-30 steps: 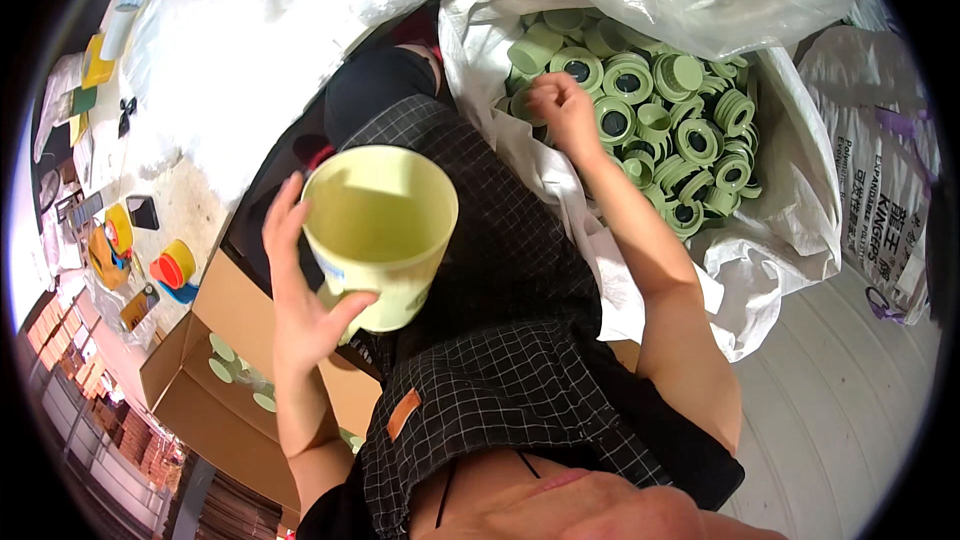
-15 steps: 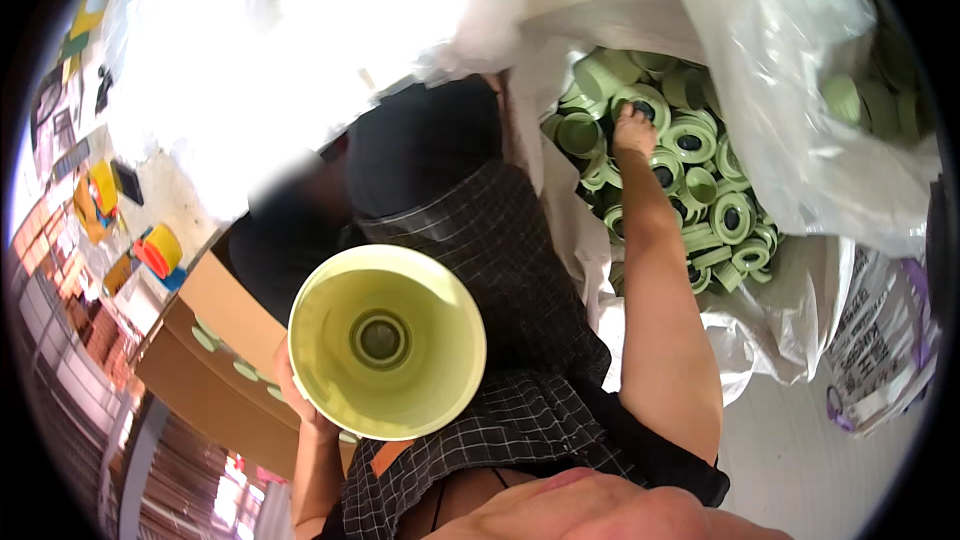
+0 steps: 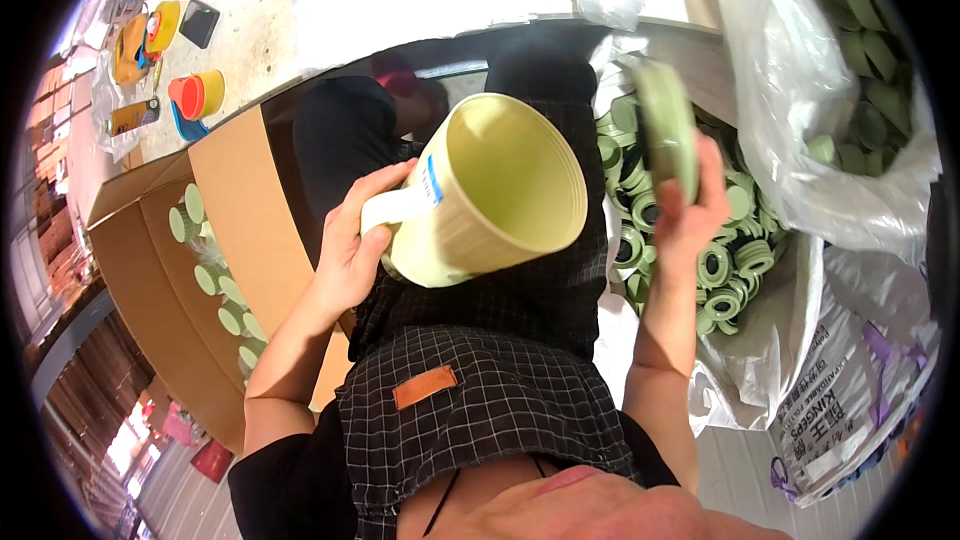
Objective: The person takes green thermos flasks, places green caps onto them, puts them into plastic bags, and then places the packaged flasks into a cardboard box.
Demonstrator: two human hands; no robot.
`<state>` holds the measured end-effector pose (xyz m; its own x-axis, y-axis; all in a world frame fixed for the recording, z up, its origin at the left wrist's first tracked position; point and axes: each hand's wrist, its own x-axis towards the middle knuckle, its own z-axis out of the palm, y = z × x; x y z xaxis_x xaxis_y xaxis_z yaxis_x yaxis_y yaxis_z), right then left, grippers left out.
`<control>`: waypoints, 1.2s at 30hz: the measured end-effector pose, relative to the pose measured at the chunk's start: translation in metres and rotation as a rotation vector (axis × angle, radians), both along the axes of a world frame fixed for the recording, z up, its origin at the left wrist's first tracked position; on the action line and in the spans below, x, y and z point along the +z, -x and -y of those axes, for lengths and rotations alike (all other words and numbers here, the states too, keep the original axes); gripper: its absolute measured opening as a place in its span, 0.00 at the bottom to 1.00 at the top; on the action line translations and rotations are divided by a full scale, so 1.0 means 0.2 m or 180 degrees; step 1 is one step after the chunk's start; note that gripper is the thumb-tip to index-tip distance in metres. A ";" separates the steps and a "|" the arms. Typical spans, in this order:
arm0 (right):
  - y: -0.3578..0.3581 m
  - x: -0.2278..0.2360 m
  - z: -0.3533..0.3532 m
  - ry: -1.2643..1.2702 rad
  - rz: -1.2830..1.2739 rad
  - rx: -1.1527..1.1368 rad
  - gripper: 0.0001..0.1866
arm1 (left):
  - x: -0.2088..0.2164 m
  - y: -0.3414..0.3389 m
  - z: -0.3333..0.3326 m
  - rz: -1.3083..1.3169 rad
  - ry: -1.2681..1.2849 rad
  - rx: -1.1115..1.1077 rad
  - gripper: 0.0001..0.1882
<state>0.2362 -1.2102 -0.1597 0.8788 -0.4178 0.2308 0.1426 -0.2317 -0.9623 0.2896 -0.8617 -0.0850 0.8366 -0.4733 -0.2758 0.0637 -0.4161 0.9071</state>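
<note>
In front of my apron I have a large pale green mug tilted, its open mouth turned up and to the right. My left hand is closed around its handle, beside a small blue label. A round green lid, smeared by motion and seen nearly edge-on, is gripped in my right hand. Lid and mug are apart. Below the right hand, a white sack holds many green lids with dark rings in their middles.
An open cardboard box on the left holds several green-topped pieces. On the white table lie a phone and red and yellow tape-like rolls. At the right hangs a clear plastic bag with green pieces; a printed bag lies below.
My right hand has come up out of the sack with a lid. The mug has moved up and right and turned, so its handle and side now show.
</note>
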 end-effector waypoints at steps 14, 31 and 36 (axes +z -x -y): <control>0.00 0.33 -0.53 0.1290 0.0617 0.2110 0.32 | -0.17 0.17 -0.28 0.0533 0.0732 0.0212 0.22; -0.25 0.57 -0.37 0.0949 -0.0203 0.2181 0.44 | -0.05 0.38 -0.19 0.1195 -0.0087 0.0134 0.29; -0.57 0.49 -0.39 0.0409 -0.1211 0.2661 0.35 | -0.03 0.44 -0.17 0.1278 -0.0273 -0.0050 0.31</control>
<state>0.3498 -1.1318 -0.0616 0.9089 0.3947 -0.1343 -0.0087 -0.3041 -0.9526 0.2019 -0.8286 -0.0915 0.8787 -0.4763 0.0322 -0.2954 -0.4894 0.8205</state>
